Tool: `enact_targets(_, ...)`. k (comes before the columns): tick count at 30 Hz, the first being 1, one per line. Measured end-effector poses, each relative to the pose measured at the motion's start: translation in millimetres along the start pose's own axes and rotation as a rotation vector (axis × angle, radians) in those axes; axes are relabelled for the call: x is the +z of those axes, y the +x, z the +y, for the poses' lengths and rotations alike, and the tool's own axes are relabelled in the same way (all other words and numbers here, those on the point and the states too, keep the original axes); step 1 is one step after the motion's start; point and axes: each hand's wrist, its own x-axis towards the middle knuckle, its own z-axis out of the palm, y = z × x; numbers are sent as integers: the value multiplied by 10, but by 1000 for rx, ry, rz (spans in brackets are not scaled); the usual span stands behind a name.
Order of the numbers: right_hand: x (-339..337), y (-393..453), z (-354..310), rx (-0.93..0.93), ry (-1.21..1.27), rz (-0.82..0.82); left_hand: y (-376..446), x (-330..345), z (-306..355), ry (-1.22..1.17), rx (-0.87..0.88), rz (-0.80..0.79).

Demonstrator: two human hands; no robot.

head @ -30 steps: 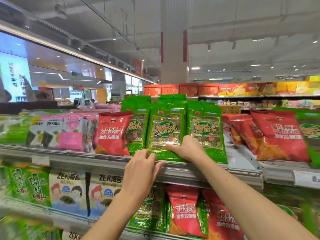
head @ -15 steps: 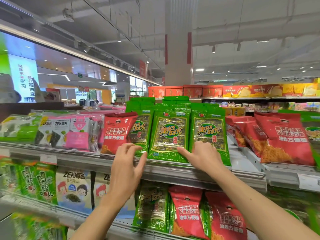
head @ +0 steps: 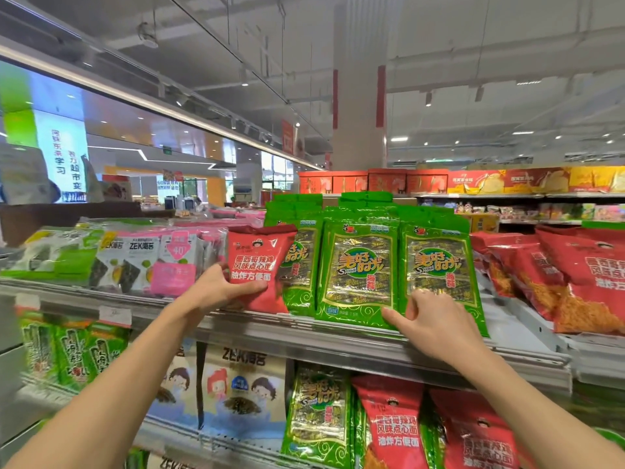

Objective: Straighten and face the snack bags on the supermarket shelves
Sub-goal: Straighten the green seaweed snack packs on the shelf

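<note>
The left hand (head: 216, 289) has its grip clamped on the lower left edge of a red snack bag (head: 257, 265), thumb across the front, fingers behind. The bag stands tilted on the top shelf (head: 304, 336), leaning over a green seaweed bag (head: 299, 275) just beside it. The right hand (head: 436, 321) has loosely curled fingers, the forefinger pressing the bottom edge of the middle green bag (head: 358, 265) where it meets the right green bag (head: 438, 265); its grip holds nothing. These 3 green bags stand upright, facing forward. Further red bags (head: 558, 275) lie slanted to the right. White and pink seaweed packs (head: 148, 258) sit to the left. More bags fill the lower shelf (head: 236, 441).
</note>
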Motion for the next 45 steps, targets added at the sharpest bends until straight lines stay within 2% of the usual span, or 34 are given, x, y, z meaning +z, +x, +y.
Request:
enact_targets(4, -47, -68, 24, -3, 53, -57, 66, 33, 12, -49, 19, -78)
enact_targets(6, -85, -107, 54, -18, 94, -42, 65, 120, 80, -84, 73, -32)
enact_targets(10, -215, -182, 167, -29, 243, -6, 19, 431, 357, -204, 225, 158)
enact_targets(13, -380, -265, 351, 0, 386, 67, -58, 767, 621, -280, 329, 184)
enact_targets(19, -861, -495, 1018, 160, 557, 260, -242, 1748, 1076, -341, 372, 90)
enact_targets(24, -1335, -690, 1745, 297, 482, 508, -443, 2630, 1370, -421, 309, -62)
enact_targets(27, -1564, -727, 2209, 372, 382, 573, -561, 3087, 1522, -467, 288, -127)
enact_targets(30, -1700, -645, 2646, 451, 207, 472, -641, 3443, 1643, -459, 283, -170)
enact_targets(35, -1711, -455, 3050, 570, 33, 102, -723, 3874, 1756, -454, 248, -194)
enact_targets(39, -1710, -315, 3190, 622, 114, -52, -747, 4053, 1785, -469, 203, -196)
enact_targets(45, -1818, -214, 3281, 704, 513, -37, -762, 4114, 1772, -476, 162, -215)
